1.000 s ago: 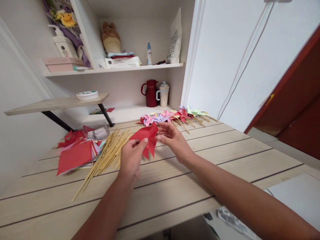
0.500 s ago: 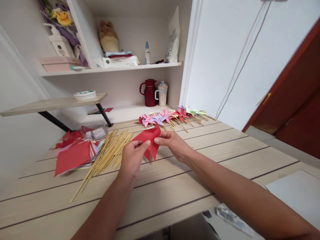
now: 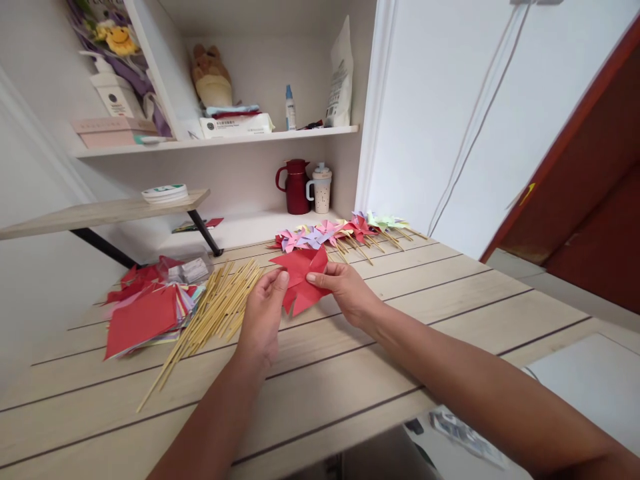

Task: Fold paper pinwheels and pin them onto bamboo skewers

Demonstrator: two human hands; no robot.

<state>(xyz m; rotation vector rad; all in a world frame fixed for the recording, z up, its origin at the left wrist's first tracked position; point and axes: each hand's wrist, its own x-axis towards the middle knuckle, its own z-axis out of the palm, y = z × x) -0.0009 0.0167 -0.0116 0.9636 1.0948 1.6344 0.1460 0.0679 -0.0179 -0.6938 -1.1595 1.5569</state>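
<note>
A red paper pinwheel (image 3: 300, 267) with slit, pointed corners is held up over the table between both hands. My left hand (image 3: 267, 303) pinches its left edge between thumb and fingers. On the other side, my right hand (image 3: 345, 287) grips it, the thumb lying on the front of the paper near the middle. Thin wooden sticks (image 3: 215, 307) lie in a loose bundle left of my left hand. Beyond them is a stack of paper squares (image 3: 141, 320), a red one on top. Finished pinwheels on sticks (image 3: 327, 233) lie in a row behind the hands.
The slatted wooden table (image 3: 320, 387) runs up to a white shelf unit (image 3: 225, 137). A small raised stand (image 3: 105, 212) overhangs the back left. A dark red jug (image 3: 297, 190) and a tumbler (image 3: 321, 190) stand behind the pinwheels. A clear plastic packet (image 3: 193, 269) lies by the papers.
The red paper has been turned flatter towards me and spread, showing more of its face. My left thumb has shifted from its middle to the left edge. The view has shifted slightly.
</note>
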